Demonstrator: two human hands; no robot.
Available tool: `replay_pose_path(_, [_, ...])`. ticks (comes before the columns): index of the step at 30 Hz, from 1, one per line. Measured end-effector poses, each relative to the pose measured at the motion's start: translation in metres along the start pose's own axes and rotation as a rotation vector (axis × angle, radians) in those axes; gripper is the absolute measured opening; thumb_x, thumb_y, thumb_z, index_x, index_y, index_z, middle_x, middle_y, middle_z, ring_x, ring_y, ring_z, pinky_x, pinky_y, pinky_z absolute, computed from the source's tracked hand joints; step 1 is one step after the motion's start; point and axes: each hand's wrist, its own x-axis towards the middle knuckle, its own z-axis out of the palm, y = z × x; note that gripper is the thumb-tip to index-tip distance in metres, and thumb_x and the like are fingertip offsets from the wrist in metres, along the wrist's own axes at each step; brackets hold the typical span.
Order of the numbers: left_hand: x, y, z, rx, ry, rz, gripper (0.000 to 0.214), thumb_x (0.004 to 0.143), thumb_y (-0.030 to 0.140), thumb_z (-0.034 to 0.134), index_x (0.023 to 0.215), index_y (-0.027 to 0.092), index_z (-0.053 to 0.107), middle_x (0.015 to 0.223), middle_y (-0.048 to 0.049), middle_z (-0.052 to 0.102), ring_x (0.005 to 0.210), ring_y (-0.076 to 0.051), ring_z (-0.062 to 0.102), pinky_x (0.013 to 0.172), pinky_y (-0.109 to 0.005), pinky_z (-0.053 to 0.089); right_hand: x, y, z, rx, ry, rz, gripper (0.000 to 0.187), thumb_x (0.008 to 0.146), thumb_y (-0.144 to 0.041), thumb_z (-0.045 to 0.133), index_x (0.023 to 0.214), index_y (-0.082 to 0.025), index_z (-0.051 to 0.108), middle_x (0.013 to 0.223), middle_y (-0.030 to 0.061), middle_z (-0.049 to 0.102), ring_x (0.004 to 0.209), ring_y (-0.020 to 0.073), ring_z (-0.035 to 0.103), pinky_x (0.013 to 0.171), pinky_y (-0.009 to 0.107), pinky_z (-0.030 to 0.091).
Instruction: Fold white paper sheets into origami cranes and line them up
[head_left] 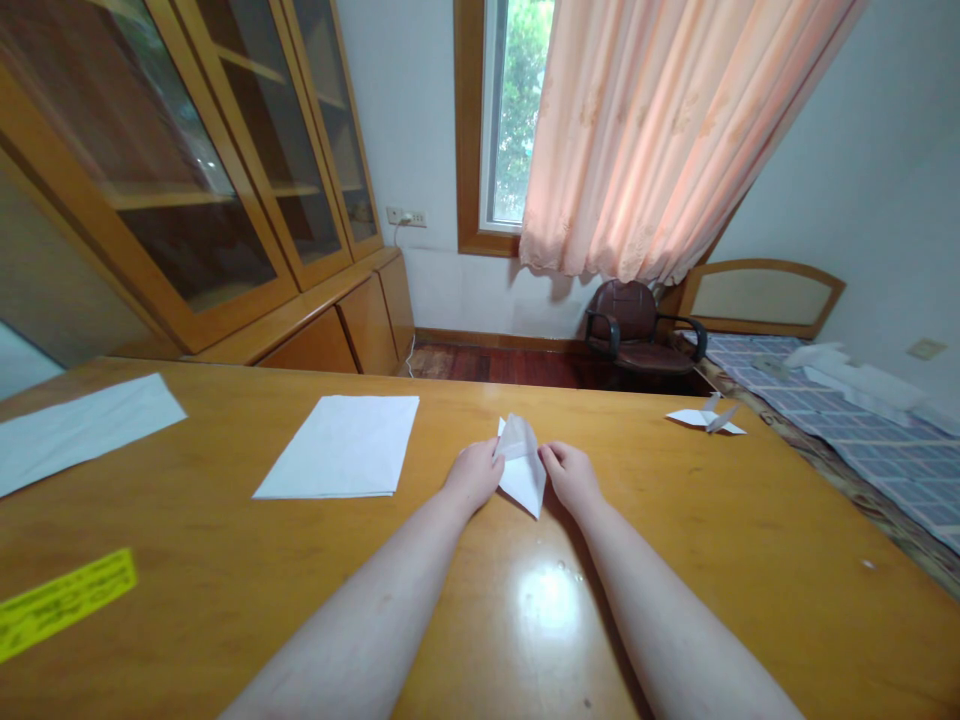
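A partly folded piece of white paper (523, 478) is held between my two hands, over the middle of the wooden table (465, 640). One flap of it stands up at the far side, and a pointed corner faces me. My left hand (478, 474) pinches its left edge between thumb and fingers. On the right edge, my right hand (568, 470) is closed with thumb and forefinger on the paper. The undersides of both hands and some fingertips are hidden.
Left of my hands lies a stack of white sheets (341, 447). A white paper strip (82, 430) and a yellow label (67, 600) are farther left. A folded paper crane (709, 416) sits at the right. Beyond the table stand a chair (637, 330) and a bed (825, 400).
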Motion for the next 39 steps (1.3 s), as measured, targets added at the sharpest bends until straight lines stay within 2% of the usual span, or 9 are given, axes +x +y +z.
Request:
replay_pose_path(5, [0.001, -0.003, 0.002, 0.018, 0.014, 0.017, 0.026, 0.083, 0.027, 0.044, 0.103, 0.018, 0.058, 0.100, -0.0106, 0.066, 0.090, -0.023, 0.059, 0.076, -0.029, 0.041, 0.001, -0.002, 0.000, 0.019, -0.043, 0.017, 0.037, 0.085, -0.041, 0.040, 0.073, -0.017, 0.066, 0.067, 0.0034, 0.065, 0.065, 0.0162, 0.057, 0.059, 0.024, 0.038])
replay_pose_path(15, [0.000, 0.001, 0.000, -0.007, -0.002, -0.010, 0.031, 0.083, 0.025, 0.046, 0.113, 0.021, 0.056, 0.109, -0.0071, 0.064, 0.097, -0.020, 0.058, 0.083, -0.027, 0.041, 0.002, 0.002, 0.006, 0.062, -0.170, -0.046, 0.030, 0.084, -0.032, 0.044, 0.097, -0.020, 0.069, 0.096, 0.0054, 0.070, 0.088, 0.0198, 0.063, 0.078, 0.030, 0.045])
replay_pose_path(21, [0.000, 0.000, 0.001, -0.037, 0.033, 0.042, 0.036, 0.082, 0.024, 0.046, 0.118, 0.024, 0.054, 0.110, -0.0050, 0.065, 0.098, -0.020, 0.059, 0.083, -0.028, 0.042, 0.003, 0.004, 0.008, 0.049, -0.197, -0.094, 0.024, 0.081, -0.024, 0.051, 0.094, -0.022, 0.070, 0.099, 0.0049, 0.070, 0.090, 0.0193, 0.063, 0.082, 0.030, 0.045])
replay_pose_path(27, [0.000, 0.001, 0.000, -0.053, 0.027, 0.019, 0.038, 0.082, 0.022, 0.046, 0.119, 0.024, 0.054, 0.113, -0.0048, 0.064, 0.099, -0.020, 0.058, 0.083, -0.027, 0.042, 0.005, 0.009, 0.009, -0.046, -0.190, -0.170, 0.022, 0.076, -0.020, 0.059, 0.094, -0.023, 0.070, 0.095, 0.0036, 0.070, 0.088, 0.0192, 0.060, 0.084, 0.032, 0.042])
replay_pose_path(32, [0.000, 0.000, 0.001, -0.073, 0.032, 0.024, 0.037, 0.082, 0.024, 0.047, 0.119, 0.024, 0.054, 0.110, -0.0047, 0.065, 0.098, -0.020, 0.059, 0.082, -0.027, 0.043, 0.005, 0.010, 0.007, -0.081, -0.199, -0.255, 0.020, 0.074, -0.024, 0.063, 0.093, -0.024, 0.070, 0.102, 0.0031, 0.068, 0.095, 0.0196, 0.057, 0.089, 0.034, 0.038])
replay_pose_path(35, [0.001, -0.001, 0.002, -0.107, 0.032, 0.018, 0.038, 0.082, 0.024, 0.048, 0.120, 0.024, 0.054, 0.110, -0.0043, 0.065, 0.098, -0.019, 0.059, 0.083, -0.027, 0.043, 0.006, 0.010, 0.008, -0.105, -0.216, -0.262, 0.023, 0.072, -0.029, 0.068, 0.094, -0.024, 0.069, 0.106, 0.0039, 0.066, 0.098, 0.0214, 0.055, 0.090, 0.036, 0.037])
replay_pose_path(39, [0.001, -0.003, 0.003, -0.190, 0.039, 0.002, 0.038, 0.086, 0.032, 0.045, 0.121, 0.022, 0.053, 0.113, -0.0057, 0.064, 0.101, -0.019, 0.058, 0.088, -0.028, 0.043, 0.006, 0.012, 0.010, -0.117, -0.212, -0.240, 0.025, 0.072, -0.026, 0.067, 0.096, -0.024, 0.069, 0.109, 0.0043, 0.065, 0.101, 0.0219, 0.054, 0.091, 0.036, 0.037])
